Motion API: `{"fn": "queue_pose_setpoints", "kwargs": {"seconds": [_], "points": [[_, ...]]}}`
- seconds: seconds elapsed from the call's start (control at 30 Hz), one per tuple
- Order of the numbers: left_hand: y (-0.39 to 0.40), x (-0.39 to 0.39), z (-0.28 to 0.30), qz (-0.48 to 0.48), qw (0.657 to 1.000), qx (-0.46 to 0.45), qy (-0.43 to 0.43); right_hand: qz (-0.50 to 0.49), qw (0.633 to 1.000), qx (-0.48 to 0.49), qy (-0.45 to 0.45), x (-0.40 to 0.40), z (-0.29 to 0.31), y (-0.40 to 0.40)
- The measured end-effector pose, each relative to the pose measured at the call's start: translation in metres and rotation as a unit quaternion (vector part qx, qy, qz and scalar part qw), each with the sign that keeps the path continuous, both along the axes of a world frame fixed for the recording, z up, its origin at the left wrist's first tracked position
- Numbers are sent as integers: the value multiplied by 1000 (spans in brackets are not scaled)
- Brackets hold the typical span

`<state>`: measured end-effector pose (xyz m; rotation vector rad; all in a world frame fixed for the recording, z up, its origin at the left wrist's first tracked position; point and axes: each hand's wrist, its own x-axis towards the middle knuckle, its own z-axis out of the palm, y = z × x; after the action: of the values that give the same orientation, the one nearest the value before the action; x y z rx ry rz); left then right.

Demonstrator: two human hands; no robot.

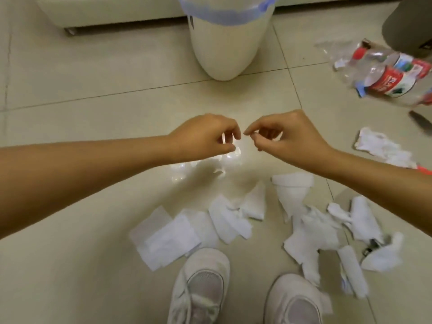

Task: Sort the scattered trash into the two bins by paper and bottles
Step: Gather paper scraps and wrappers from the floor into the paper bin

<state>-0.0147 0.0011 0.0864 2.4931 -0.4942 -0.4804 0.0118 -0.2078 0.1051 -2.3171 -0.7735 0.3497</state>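
1. Clear plastic, thin and glossy, hangs from my left hand (205,136); its fingers (230,148) are pinched shut on the top edge of this transparent bag (205,166), which droops to the floor (93,73).
2. My right hand (289,134) sits just beside the left, its fingers (251,132) curled into a pinch; I cannot tell whether they grip the bag's edge or nothing.
3. Below the hands, white paper scraps (233,218) lie scattered on the tiles, from a flat folded tissue (163,237) on the left to crumpled pieces on the right.
4. My white shoes (201,284) stand at the near edge, touching some of the paper.
5. Straight ahead stands a white bin (224,50) with a blue liner at its rim.
6. Far right, bottles (392,78) with red labels lie in a heap beside a grey bin (411,24).
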Motion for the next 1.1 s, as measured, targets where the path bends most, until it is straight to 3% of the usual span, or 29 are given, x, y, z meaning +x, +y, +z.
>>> {"fn": "queue_pose_setpoints", "kwargs": {"seconds": [0.2,0.37,0.47,0.57,0.63,0.7,0.87,1.0,1.1], "points": [[-9,-48,-47,-132,977,95,135,75,992,-102,22,-29,-32,-9],[-19,-97,-88,-336,910,216,112,182,978,-101,-20,-44,-56,-12],[-14,-113,-105,-398,876,263,64,300,938,-159,-73,-55,-78,-16],[-4,-116,-111,-368,903,220,-21,374,892,-244,-75,-65,-91,-16],[7,-108,-112,-344,915,186,-93,377,881,-279,-59,-71,-89,-17],[14,-96,-110,-326,926,155,-114,353,893,-278,-40,-78,-86,-23],[2,-71,-119,-217,972,70,-54,220,932,-287,-13,-83,-84,-43],[-19,-66,-117,-157,986,26,-55,101,956,-276,15,-79,-73,-62],[-19,-76,-112,-59,997,0,-46,45,963,-259,64,-81,-69,-63]]}}
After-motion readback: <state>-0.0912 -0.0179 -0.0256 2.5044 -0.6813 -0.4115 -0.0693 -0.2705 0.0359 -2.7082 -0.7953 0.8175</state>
